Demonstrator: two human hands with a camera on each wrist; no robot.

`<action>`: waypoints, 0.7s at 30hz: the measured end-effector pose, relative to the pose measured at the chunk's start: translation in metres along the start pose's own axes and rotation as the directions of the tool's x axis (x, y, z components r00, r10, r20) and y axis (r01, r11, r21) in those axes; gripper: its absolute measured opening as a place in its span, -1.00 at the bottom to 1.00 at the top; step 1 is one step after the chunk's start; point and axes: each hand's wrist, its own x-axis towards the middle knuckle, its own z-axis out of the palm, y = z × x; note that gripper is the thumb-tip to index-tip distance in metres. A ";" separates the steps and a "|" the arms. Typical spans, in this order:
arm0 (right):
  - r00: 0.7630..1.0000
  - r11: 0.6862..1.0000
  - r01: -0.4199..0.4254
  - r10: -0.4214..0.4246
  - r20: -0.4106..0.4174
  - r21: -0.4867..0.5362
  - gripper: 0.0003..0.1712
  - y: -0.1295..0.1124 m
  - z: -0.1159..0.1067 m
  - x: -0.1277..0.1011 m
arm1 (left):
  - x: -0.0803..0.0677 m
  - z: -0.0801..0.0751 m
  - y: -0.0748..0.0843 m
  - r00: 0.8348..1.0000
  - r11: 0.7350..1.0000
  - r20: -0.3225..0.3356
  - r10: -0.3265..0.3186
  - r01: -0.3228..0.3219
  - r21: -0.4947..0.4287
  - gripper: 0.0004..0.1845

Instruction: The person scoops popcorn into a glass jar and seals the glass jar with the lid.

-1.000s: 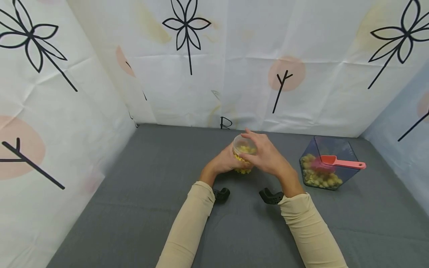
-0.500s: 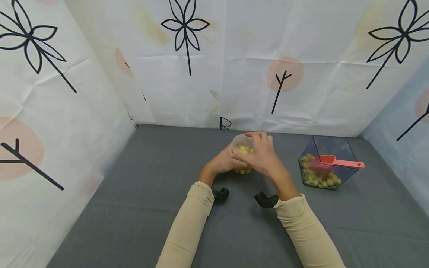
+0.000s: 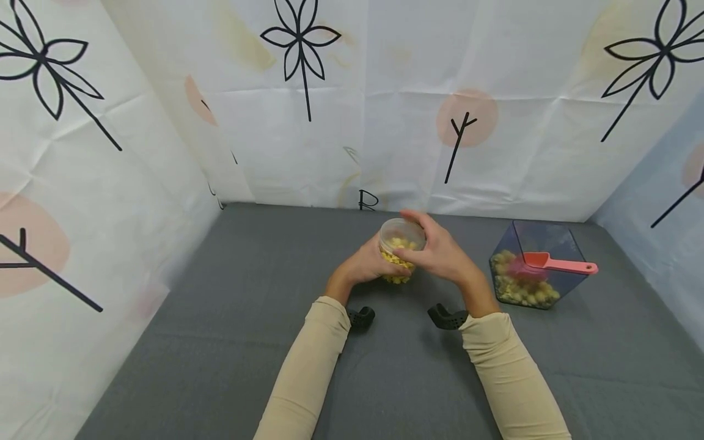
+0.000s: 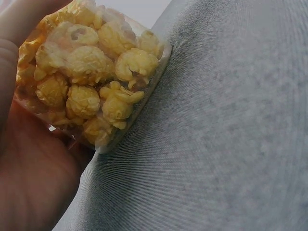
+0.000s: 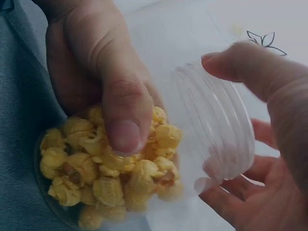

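Showing jar [image 5: 144,163] threads bare, R wrist cam only.

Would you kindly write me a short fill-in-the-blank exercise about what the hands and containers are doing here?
1. The clear jar gripped by the left hand holds yellow ____.
2. The right hand grips the jar's ____.
3. The scoop resting in the hexagonal bin is ____ in colour.

Missing words: popcorn; lid; pink

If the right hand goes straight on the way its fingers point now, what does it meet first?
Probably nothing new: the right hand already grips the rim of the popcorn jar. Beyond that, likely the left hand.
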 end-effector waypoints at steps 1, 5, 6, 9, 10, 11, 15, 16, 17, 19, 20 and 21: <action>1.000 1.000 -0.015 0.015 -0.023 -0.022 -0.06 -0.001 0.002 0.001 | 0.000 0.000 0.000 1.000 1.000 -0.001 0.001 -0.001 0.004 -0.06; 0.985 0.988 -0.125 0.112 -0.133 -0.095 0.02 -0.006 0.016 0.005 | 0.000 -0.001 0.001 1.000 1.000 0.010 0.017 -0.017 0.008 -0.10; 0.978 0.983 -0.154 0.138 -0.155 -0.100 0.04 -0.008 0.019 0.006 | 0.001 -0.001 0.001 1.000 1.000 0.015 0.024 -0.024 0.004 -0.11; 0.969 0.972 -0.201 0.180 -0.172 -0.117 0.09 -0.011 0.024 0.005 | 0.001 -0.001 0.000 0.999 0.999 0.024 0.039 -0.039 0.011 -0.12; 0.971 0.973 -0.198 0.178 -0.160 -0.119 0.11 -0.011 0.023 0.005 | 0.001 -0.001 0.000 0.999 0.999 0.023 0.039 -0.040 0.015 -0.12; 0.975 0.975 -0.188 0.172 -0.143 -0.114 0.13 -0.011 0.021 0.005 | 0.000 -0.001 0.000 0.999 0.999 0.018 0.034 -0.035 0.021 -0.13; 0.994 0.994 -0.102 0.101 -0.044 -0.044 0.14 -0.008 0.011 0.002 | -0.001 0.000 -0.001 1.000 1.000 0.006 0.001 -0.001 0.008 -0.12; 0.997 0.997 -0.076 0.075 -0.016 -0.017 0.13 -0.007 0.008 0.001 | -0.001 0.001 -0.001 1.000 1.000 0.005 -0.006 0.006 -0.005 -0.10; 0.999 0.999 -0.053 0.053 0.008 0.005 0.11 -0.006 0.006 0.001 | -0.001 0.001 -0.001 1.000 1.000 0.006 -0.008 0.008 -0.012 -0.09; 0.999 0.999 -0.023 0.022 0.036 0.036 0.10 -0.004 0.003 0.001 | 0.000 0.001 -0.001 1.000 1.000 0.008 0.000 0.000 -0.030 -0.06; 0.999 0.999 -0.015 0.013 0.039 0.038 0.10 -0.004 0.002 0.001 | 0.000 0.000 -0.001 1.000 0.999 0.008 0.004 -0.004 -0.032 -0.05; 0.999 0.999 -0.011 0.010 0.035 0.036 0.10 -0.003 0.002 0.001 | 0.001 0.000 -0.001 1.000 0.999 0.010 0.009 -0.009 -0.032 -0.04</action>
